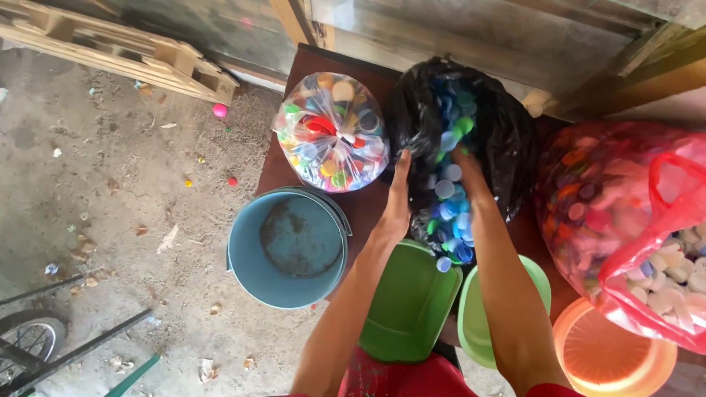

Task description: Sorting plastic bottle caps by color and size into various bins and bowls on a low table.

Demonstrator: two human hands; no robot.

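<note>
Atop a dark wooden table (pixel 294 81): black plastic bag (pixel 507 125) spilling mostly blue bottle caps (pixel 452 213). Left hand (pixel 397 202) flat and open against the bag's edge; right hand (pixel 463 165) buried among the caps, grip impossible to tell. Below, empty blue plastic bucket (pixel 287 246) and green rectangular bin (pixel 408 305).

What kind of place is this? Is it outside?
Probably an outdoor yard or shed where bottle caps get sorted. The ground is bare dirt, a wooden pallet leans nearby, and bags of caps, like the black bag both hands reach into, sit on a table above empty tubs.
</note>
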